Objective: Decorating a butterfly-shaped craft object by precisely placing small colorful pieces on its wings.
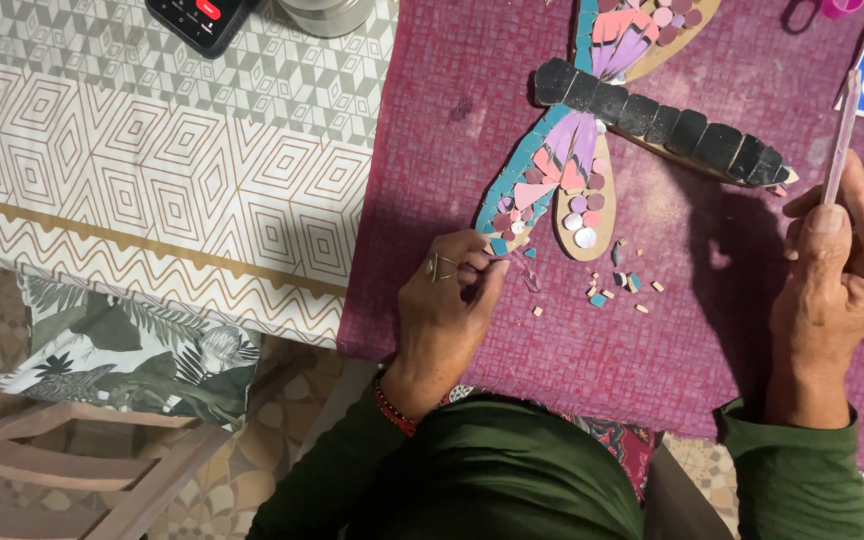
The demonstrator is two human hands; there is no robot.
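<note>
At the far left, a wooden chair (72, 470) with a leaf-print cushion (122, 355) is standing on the patterned floor, beside a tabletop covered by a geometric cloth (152, 180). A phone (200, 18) and a metal pot (327, 12) are lying at the cloth's top edge. Further right, a purple mat (432, 150) is covering the tabletop. The left hand (444, 305), wearing a ring and a red bead bracelet, is resting on the mat with its fingertips pressed together, pinching a small tile piece against the lower wing tip of a dragonfly mosaic (592, 130). The dragonfly is lying just above that hand, its black body slanting to the right. Loose tile chips (617, 285) are scattered on the mat between the two hands. The right hand (842, 275) is closing its grip around a thin pink stick (840, 140), holding it upright, well apart from the dragonfly's wing.
</note>
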